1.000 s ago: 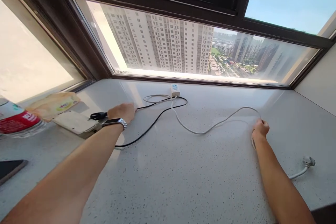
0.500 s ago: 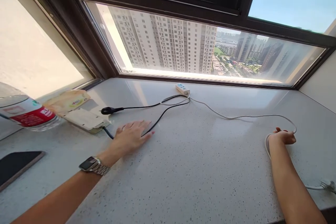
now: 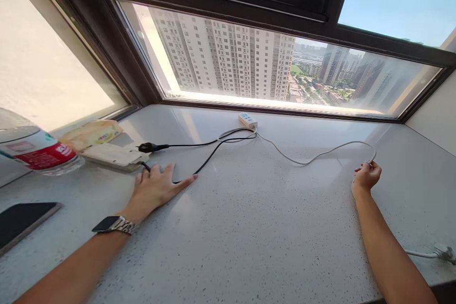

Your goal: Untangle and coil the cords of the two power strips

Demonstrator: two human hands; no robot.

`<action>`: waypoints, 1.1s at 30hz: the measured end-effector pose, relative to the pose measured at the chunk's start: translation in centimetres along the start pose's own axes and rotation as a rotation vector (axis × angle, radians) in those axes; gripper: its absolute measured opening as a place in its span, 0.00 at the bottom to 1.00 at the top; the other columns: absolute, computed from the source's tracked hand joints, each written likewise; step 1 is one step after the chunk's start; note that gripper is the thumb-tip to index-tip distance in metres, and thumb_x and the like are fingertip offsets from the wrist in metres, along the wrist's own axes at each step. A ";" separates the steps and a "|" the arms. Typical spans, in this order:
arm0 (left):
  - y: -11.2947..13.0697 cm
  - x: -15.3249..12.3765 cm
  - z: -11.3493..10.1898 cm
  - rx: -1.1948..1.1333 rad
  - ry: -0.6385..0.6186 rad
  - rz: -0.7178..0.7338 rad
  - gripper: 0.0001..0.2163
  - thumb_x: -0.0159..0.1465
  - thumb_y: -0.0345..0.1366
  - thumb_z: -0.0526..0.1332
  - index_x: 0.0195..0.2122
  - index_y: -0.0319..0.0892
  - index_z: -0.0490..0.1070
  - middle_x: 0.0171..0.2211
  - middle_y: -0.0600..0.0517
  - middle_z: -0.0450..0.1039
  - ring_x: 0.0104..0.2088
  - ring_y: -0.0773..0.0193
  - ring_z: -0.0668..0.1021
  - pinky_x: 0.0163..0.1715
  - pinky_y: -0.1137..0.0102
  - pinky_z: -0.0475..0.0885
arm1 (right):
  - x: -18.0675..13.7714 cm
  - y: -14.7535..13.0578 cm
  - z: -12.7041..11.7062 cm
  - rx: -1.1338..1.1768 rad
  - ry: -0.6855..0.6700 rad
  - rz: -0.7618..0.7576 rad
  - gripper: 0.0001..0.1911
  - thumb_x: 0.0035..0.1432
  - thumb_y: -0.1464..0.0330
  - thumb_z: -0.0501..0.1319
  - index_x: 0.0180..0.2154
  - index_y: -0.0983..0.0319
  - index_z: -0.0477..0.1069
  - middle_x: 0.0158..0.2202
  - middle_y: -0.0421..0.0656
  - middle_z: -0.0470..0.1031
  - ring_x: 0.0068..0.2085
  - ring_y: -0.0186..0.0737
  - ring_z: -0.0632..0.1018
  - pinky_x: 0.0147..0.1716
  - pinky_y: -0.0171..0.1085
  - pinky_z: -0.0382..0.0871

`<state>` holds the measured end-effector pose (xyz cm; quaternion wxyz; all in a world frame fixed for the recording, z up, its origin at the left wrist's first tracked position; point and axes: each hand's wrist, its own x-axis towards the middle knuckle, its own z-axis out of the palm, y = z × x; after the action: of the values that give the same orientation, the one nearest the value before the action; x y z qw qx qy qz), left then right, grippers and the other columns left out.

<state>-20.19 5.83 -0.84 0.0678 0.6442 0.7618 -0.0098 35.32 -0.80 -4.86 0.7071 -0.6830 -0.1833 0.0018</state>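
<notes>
My left hand [image 3: 156, 189] lies spread on the speckled white sill, over part of a black cable [image 3: 213, 151]. That cable runs from a flat white box [image 3: 112, 156] to the loop beside a small white power strip [image 3: 247, 120]. A black plug [image 3: 151, 147] rests near the box. Over on the right, my right hand [image 3: 366, 176] is closed around the white cord [image 3: 302, 163], which curves back to the power strip. Part of the cord is hidden behind the hand and forearm. The cord's plug end [image 3: 443, 252] lies near the sill's right front edge.
A large clear bottle with a red and white label [image 3: 42, 152] stands at the left. Behind the box lies a yellowish packet [image 3: 94, 134]. A dark phone [image 3: 24, 223] is at the left front. Dark window frames [image 3: 278, 109] border the sill's back.
My left hand has slid left and toward me along the sill. My right hand has moved left and slightly away from me with the white cord, whose curve has shortened.
</notes>
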 end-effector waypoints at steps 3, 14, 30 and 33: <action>0.7 0.2 0.1 0.050 0.075 0.069 0.46 0.53 0.65 0.44 0.59 0.25 0.57 0.58 0.26 0.56 0.58 0.33 0.59 0.56 0.52 0.51 | -0.1 0.1 0.2 0.079 -0.022 0.008 0.10 0.51 0.66 0.55 0.37 0.60 0.60 0.30 0.37 0.66 0.17 0.28 0.65 0.15 0.30 0.59; 5.4 6.9 -0.6 -0.325 0.431 0.060 0.24 0.62 0.44 0.51 0.46 0.23 0.64 0.53 0.26 0.63 0.56 0.33 0.62 0.52 0.44 0.57 | -1.4 -0.9 0.3 0.123 -0.121 0.062 0.11 0.49 0.62 0.59 0.33 0.62 0.63 0.24 0.34 0.65 0.16 0.29 0.66 0.12 0.29 0.56; 20.8 -10.5 2.0 -0.156 0.847 1.178 0.14 0.63 0.39 0.58 0.49 0.43 0.69 0.49 0.44 0.72 0.58 0.52 0.65 0.60 0.56 0.50 | -15.5 -6.2 1.1 0.032 -1.101 -1.021 0.15 0.66 0.68 0.49 0.46 0.61 0.72 0.34 0.48 0.74 0.30 0.36 0.74 0.28 0.32 0.65; 19.2 -8.8 2.4 -0.138 0.792 1.156 0.12 0.64 0.42 0.57 0.27 0.41 0.70 0.26 0.50 0.72 0.38 0.59 0.74 0.50 0.62 0.61 | -15.8 -6.4 1.1 -0.068 -1.199 -1.016 0.11 0.63 0.69 0.52 0.41 0.61 0.73 0.29 0.44 0.73 0.26 0.34 0.71 0.26 0.31 0.62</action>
<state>0.30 0.21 -0.77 -0.1798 0.8951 0.2636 0.3113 18.75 -4.19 -2.67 0.3804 -0.4193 -0.8233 0.0411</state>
